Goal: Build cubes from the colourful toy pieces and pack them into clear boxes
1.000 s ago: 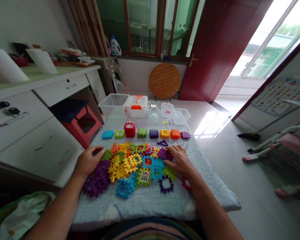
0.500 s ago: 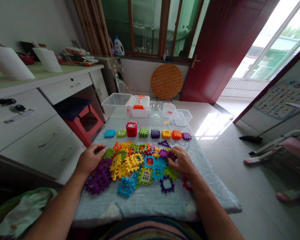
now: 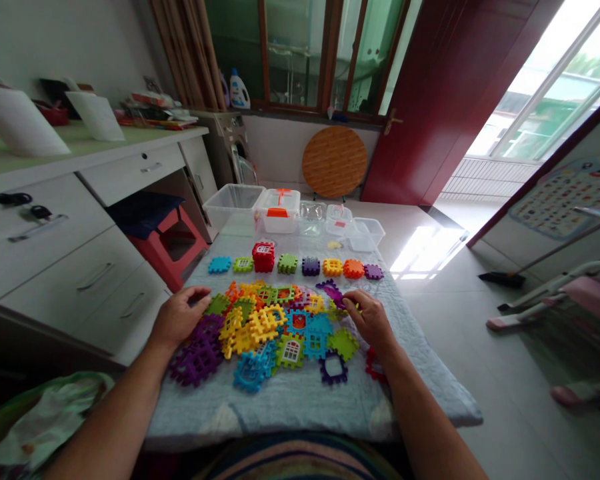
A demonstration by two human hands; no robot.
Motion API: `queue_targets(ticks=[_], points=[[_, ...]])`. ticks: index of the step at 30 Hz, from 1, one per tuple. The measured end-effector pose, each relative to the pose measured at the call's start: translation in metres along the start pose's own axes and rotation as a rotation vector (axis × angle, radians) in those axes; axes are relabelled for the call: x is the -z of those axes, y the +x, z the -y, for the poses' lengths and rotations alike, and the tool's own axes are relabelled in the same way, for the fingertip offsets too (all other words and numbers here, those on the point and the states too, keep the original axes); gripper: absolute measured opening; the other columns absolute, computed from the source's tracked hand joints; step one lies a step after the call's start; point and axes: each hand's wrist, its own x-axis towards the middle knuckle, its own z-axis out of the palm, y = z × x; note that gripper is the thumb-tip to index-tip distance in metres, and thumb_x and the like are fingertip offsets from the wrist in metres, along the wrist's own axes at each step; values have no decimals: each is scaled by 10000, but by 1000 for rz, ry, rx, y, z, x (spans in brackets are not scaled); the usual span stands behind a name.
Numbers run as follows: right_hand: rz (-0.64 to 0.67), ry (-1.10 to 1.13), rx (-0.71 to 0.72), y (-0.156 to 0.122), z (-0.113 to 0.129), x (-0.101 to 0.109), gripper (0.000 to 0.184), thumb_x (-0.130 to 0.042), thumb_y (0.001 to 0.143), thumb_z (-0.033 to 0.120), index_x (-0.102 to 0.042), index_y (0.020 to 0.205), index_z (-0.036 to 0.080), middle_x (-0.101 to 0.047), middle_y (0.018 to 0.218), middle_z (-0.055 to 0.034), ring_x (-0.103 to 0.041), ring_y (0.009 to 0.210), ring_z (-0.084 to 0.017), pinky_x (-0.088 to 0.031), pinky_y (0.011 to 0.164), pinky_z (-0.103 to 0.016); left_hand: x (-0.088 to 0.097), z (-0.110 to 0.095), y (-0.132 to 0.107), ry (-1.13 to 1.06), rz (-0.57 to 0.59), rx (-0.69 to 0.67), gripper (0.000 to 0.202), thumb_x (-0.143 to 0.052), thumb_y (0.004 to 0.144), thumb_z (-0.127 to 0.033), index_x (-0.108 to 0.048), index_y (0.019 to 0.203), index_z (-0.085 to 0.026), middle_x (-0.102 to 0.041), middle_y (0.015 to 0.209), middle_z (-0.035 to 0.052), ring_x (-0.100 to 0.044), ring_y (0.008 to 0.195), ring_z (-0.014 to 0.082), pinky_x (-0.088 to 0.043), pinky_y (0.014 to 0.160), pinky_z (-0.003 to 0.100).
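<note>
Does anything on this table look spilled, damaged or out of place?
Nothing looks spilled or damaged. The one stray is a red piece, lying apart from the mixed pile and partly hidden by the right forearm.

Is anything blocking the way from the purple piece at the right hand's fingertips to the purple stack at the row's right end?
Nothing visible does: between the purple piece at the right hand and the purple stack, only tablecloth shows.
</note>
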Motion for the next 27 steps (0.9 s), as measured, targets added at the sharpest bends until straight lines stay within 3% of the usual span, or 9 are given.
queue_targets(ticks=[6,9,14,17,20,23,27], points=[[108,29,23,-2,6,3,140,-533,862,275,-626,778,212,-619,736,-12,-562,680,-152,-449,679,-283,-1,0,0,-13,-3,2,352,-535,737,-455,-686,916,-192,-738,942,60,-671,818,211,-522,785,281],[103,14,53,-2,9,2,78,-575,805,236,-634,850,211,-633,845,-32,-576,814,-182,-458,786,-326,-1,2,0,-5,11,3,363,-530,741,-459,-686,926,-188,-735,956,64,-671,835,216,-520,791,287],[249,-71,165,-1,16,-3,453,-683,720,261,-602,1165,243,-612,1168,-55,-491,1081,-242,-388,964,-423,-1,1,0,14,13,22,362,-531,738,-458,-687,931,-194,-736,948,52,-668,790,211,-525,762,286],[313,-94,173,-1,18,-5,438,-668,753,260,-600,1186,255,-632,1132,-50,-499,1033,-234,-399,930,-414,0,0,0,5,9,19,360,-534,734,-456,-687,927,-193,-736,948,52,-666,772,206,-527,753,283],[285,-78,160,-1,13,-8,361,-653,775,254,-621,1134,254,-650,1048,-49,-517,985,-234,-415,898,-410,0,0,0,3,12,18,360,-533,737,-455,-687,930,-192,-737,952,55,-667,776,206,-528,754,283],[175,-27,117,-2,7,-11,366,-610,780,195,-595,1143,241,-648,997,-50,-543,965,-222,-437,887,-399,0,0,0,12,19,23,362,-526,744,-457,-687,932,-193,-737,955,55,-672,782,208,-529,762,284],[73,108,12,-3,3,-13,360,-547,767,148,-582,1115,233,-632,838,-14,-584,760,-165,-491,742,-323,-1,2,0,18,17,13,356,-528,748,-461,-687,933,-202,-737,956,50,-679,810,215,-528,777,287]])
